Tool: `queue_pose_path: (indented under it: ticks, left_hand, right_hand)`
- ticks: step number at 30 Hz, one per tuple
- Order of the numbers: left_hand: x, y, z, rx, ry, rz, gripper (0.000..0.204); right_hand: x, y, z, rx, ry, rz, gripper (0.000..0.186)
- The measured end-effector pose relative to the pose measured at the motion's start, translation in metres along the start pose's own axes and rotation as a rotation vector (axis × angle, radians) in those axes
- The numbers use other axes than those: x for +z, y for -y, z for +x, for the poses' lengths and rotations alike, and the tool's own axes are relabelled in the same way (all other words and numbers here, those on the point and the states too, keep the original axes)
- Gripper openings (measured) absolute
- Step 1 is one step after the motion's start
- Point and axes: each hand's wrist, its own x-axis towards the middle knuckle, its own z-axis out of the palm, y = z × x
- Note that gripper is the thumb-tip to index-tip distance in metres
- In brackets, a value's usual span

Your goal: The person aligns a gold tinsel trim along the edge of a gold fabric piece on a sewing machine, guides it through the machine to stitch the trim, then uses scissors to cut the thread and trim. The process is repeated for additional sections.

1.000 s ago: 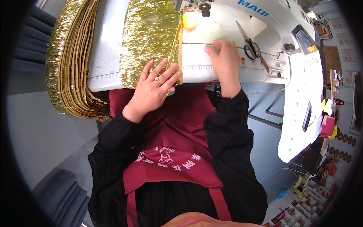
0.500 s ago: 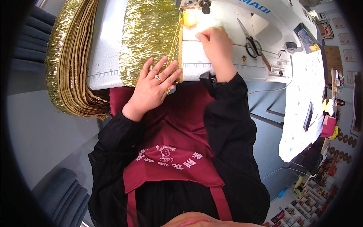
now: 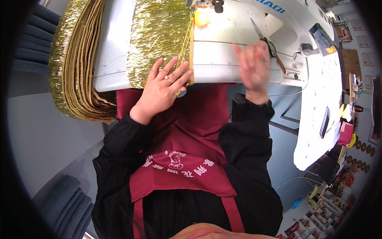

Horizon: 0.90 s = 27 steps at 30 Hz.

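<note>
One gold fringe (image 3: 157, 44) lies flat on the machine bed (image 3: 217, 59), edge reaching the sewing head (image 3: 217, 6), seemingly mid-run | left hand (image 3: 162, 89) spread wide upon it | folded stack (image 3: 81, 67) at left, done or pending unclear | right hand (image 3: 254, 67), blurred, hovers near scissors (image 3: 269, 46), any hold impossible to tell

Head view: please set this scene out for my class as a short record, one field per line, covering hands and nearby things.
Left hand: fingers spread on the gold fringe
Right hand: raised, motion-blurred; no held thing visible
Folded gold fringe: bundled at the left
Scissors: beyond the right hand
Sewing machine: white, upper right
Apron: dark red
</note>
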Motion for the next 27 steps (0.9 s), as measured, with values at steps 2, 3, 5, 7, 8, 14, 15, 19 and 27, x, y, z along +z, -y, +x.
queue_pose_path:
  ticks: [2, 3, 5, 7, 8, 14, 15, 19, 27]
  left_hand:
    - [0.000, 0.000, 0.000, -0.002, 0.004, 0.008, 0.053]
    - [0.000, 0.000, 0.000, -0.002, 0.004, 0.003, 0.053]
    - [0.000, 0.000, 0.000, -0.003, -0.002, -0.012, 0.054]
    - [0.001, 0.001, 0.000, -0.008, 0.001, -0.012, 0.054]
    - [0.001, 0.000, 0.000, -0.010, 0.010, -0.018, 0.055]
    - [0.001, 0.000, 0.000, -0.017, 0.016, -0.030, 0.056]
    - [0.001, 0.000, 0.000, -0.012, 0.018, -0.021, 0.056]
    - [-0.001, -0.001, 0.000, -0.013, 0.026, -0.035, 0.057]
    - [-0.001, 0.000, -0.001, -0.012, 0.020, -0.067, 0.058]
  right_hand:
    - [-0.018, 0.029, -0.028, 0.151, 0.034, 0.053, 0.014]
    - [-0.026, 0.046, -0.048, 0.306, 0.079, -0.124, 0.015]
    - [-0.041, 0.080, -0.087, 0.735, 0.062, -0.632, 0.016]
    - [-0.037, 0.105, -0.128, 1.064, 0.079, -1.707, 0.015]
    - [-0.029, 0.110, -0.143, 1.172, 0.124, -2.465, 0.015]
    - [0.008, 0.079, -0.067, 0.362, -0.331, -1.931, 0.020]
    - [0.017, 0.058, -0.048, 0.144, -0.266, -1.791, 0.021]
    - [0.045, -0.019, 0.007, -0.123, 0.057, -1.606, 0.020]
    - [0.028, -0.018, 0.010, -0.180, 0.018, -1.556, 0.008]
